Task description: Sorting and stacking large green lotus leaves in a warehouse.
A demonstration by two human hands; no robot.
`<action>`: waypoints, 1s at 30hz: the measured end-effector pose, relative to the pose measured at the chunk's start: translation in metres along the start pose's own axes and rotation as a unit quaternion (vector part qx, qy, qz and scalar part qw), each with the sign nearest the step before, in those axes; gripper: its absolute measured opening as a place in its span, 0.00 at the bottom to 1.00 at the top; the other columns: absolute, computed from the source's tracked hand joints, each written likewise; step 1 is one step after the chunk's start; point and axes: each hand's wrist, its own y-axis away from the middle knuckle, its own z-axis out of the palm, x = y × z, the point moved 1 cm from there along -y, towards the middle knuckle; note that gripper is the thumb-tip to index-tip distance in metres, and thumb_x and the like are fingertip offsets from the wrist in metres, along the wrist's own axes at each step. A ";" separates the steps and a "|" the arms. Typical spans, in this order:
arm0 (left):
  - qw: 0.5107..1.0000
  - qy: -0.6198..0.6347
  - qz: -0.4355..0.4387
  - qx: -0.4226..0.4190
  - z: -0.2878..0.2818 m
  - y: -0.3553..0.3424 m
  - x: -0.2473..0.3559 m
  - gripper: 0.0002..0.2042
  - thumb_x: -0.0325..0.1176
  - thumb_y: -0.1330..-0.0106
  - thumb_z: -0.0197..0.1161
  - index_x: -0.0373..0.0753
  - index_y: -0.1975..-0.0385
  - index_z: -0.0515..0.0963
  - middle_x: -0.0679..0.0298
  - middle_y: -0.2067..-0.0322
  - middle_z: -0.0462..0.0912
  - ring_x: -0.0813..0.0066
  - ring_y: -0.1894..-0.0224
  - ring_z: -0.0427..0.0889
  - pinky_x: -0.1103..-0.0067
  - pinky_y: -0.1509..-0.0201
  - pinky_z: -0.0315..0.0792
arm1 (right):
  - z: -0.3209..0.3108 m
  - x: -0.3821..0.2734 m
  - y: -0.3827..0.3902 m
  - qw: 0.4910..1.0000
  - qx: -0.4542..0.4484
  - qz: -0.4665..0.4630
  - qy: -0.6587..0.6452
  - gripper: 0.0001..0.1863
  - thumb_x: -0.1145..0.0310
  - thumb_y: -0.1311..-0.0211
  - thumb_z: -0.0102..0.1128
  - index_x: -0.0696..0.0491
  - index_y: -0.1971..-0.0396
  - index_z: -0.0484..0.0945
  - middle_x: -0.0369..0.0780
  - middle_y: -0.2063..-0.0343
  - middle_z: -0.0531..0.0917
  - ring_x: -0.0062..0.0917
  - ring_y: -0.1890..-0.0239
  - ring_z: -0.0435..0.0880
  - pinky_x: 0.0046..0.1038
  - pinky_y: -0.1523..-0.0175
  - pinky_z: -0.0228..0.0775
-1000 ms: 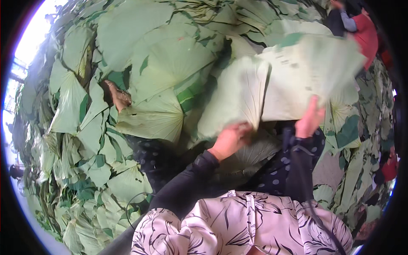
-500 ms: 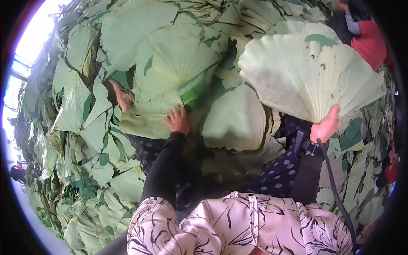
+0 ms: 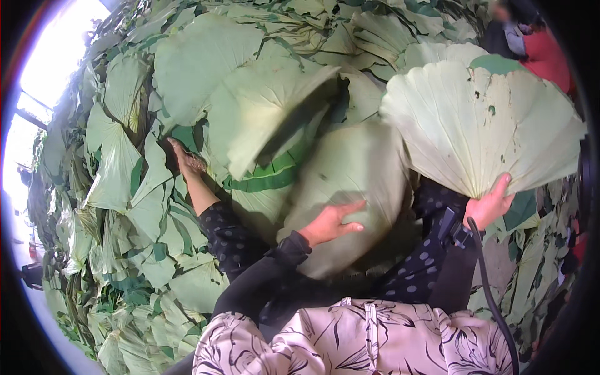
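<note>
Left hand (image 3: 329,224) on folded leaf (image 3: 350,187), right hand (image 3: 490,205) gripping fanned leaf (image 3: 481,125) base

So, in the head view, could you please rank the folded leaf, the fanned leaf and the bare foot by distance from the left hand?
1. Folded leaf: under the left hand, touching.
2. Fanned leaf: to the right, held by the right hand.
3. Bare foot: far left, on the leaves.

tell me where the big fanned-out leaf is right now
In the head view it is upper right, the fanned leaf pinched at its base by the right hand, beside the folded leaf under the left hand.
</note>
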 end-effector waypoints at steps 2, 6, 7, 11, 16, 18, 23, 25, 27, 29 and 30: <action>0.968 0.141 -0.165 0.123 -0.010 -0.007 -0.041 0.23 0.39 0.43 0.61 0.38 0.49 0.69 0.58 0.51 0.72 0.65 0.47 0.68 0.73 0.45 0.64 | -0.007 0.002 -0.003 1.000 0.000 -0.022 0.014 0.26 0.66 0.43 0.56 0.64 0.48 0.63 0.45 0.48 0.69 0.30 0.48 0.69 0.30 0.42 0.59; 0.845 0.330 -0.291 0.303 -0.096 0.061 -0.222 0.31 0.44 0.43 0.60 0.40 0.42 0.58 0.53 0.57 0.74 0.64 0.50 0.70 0.71 0.49 0.65 | 0.001 0.003 0.011 0.999 -0.013 0.038 0.025 0.27 0.65 0.43 0.56 0.62 0.46 0.62 0.44 0.46 0.68 0.30 0.48 0.69 0.29 0.42 0.59; 0.792 0.373 -0.329 0.354 -0.114 0.062 -0.234 0.33 0.40 0.43 0.61 0.44 0.39 0.53 0.54 0.58 0.75 0.65 0.54 0.74 0.69 0.52 0.68 | 0.002 0.002 0.011 0.999 -0.011 0.035 0.025 0.27 0.65 0.43 0.56 0.62 0.46 0.62 0.44 0.46 0.68 0.30 0.48 0.69 0.29 0.42 0.59; 0.776 0.219 -0.494 0.326 -0.173 0.025 -0.217 0.44 0.47 0.53 0.67 0.44 0.37 0.48 0.51 0.50 0.68 0.56 0.49 0.68 0.66 0.49 0.65 | 0.007 0.003 0.007 0.996 -0.029 0.051 0.069 0.28 0.64 0.41 0.54 0.59 0.43 0.59 0.42 0.45 0.67 0.30 0.48 0.69 0.29 0.43 0.61; 0.655 -0.121 -0.481 0.570 -0.199 0.012 -0.221 0.54 0.56 0.59 0.68 0.31 0.39 0.45 0.41 0.44 0.58 0.44 0.42 0.58 0.68 0.38 0.54 | -0.002 0.011 0.001 0.992 -0.045 0.029 0.116 0.29 0.65 0.41 0.53 0.59 0.42 0.57 0.42 0.44 0.65 0.29 0.46 0.67 0.30 0.42 0.60; 0.644 -0.223 -0.495 0.538 -0.208 0.025 -0.220 0.56 0.57 0.61 0.69 0.25 0.40 0.45 0.40 0.43 0.56 0.44 0.41 0.56 0.69 0.37 0.52 | -0.008 0.011 0.001 0.990 -0.063 0.000 0.128 0.28 0.65 0.40 0.53 0.59 0.42 0.57 0.42 0.45 0.65 0.29 0.46 0.67 0.30 0.42 0.60; 0.904 0.117 -0.300 0.282 -0.145 -0.017 -0.207 0.38 0.37 0.47 0.64 0.27 0.41 0.50 0.44 0.47 0.64 0.56 0.43 0.64 0.73 0.40 0.59 | -0.006 0.019 0.004 0.987 -0.082 0.020 0.140 0.28 0.66 0.40 0.52 0.60 0.43 0.57 0.42 0.44 0.65 0.28 0.46 0.67 0.29 0.42 0.60; 0.947 -0.145 -0.097 0.271 -0.097 -0.034 -0.161 0.24 0.24 0.45 0.54 0.34 0.45 0.62 0.52 0.51 0.72 0.61 0.50 0.72 0.73 0.45 0.64 | 0.002 0.018 0.007 0.987 -0.097 0.027 0.124 0.27 0.67 0.40 0.52 0.60 0.43 0.57 0.42 0.45 0.65 0.28 0.46 0.67 0.29 0.42 0.59; 0.984 -0.099 -0.112 0.092 -0.040 -0.054 -0.111 0.25 0.21 0.48 0.49 0.41 0.46 0.65 0.48 0.53 0.73 0.60 0.53 0.75 0.73 0.50 0.69 | -0.006 0.022 0.003 0.977 -0.094 -0.069 0.177 0.24 0.68 0.38 0.48 0.62 0.44 0.58 0.47 0.42 0.59 0.31 0.43 0.63 0.30 0.39 0.54; 0.976 -0.190 0.092 -0.051 -0.006 -0.040 -0.089 0.24 0.23 0.52 0.50 0.46 0.50 0.71 0.57 0.62 0.78 0.60 0.63 0.78 0.71 0.60 0.73 | 0.010 0.014 0.013 0.988 -0.087 -0.013 0.127 0.25 0.66 0.38 0.49 0.61 0.44 0.59 0.46 0.42 0.61 0.30 0.44 0.64 0.29 0.39 0.54; 0.976 -0.094 0.125 -0.151 0.014 -0.027 -0.085 0.24 0.24 0.49 0.49 0.45 0.48 0.68 0.56 0.59 0.76 0.61 0.59 0.77 0.71 0.55 0.70 | 0.014 0.013 0.015 0.993 -0.073 0.034 0.087 0.26 0.64 0.38 0.50 0.61 0.44 0.59 0.44 0.43 0.63 0.29 0.45 0.65 0.28 0.40 0.55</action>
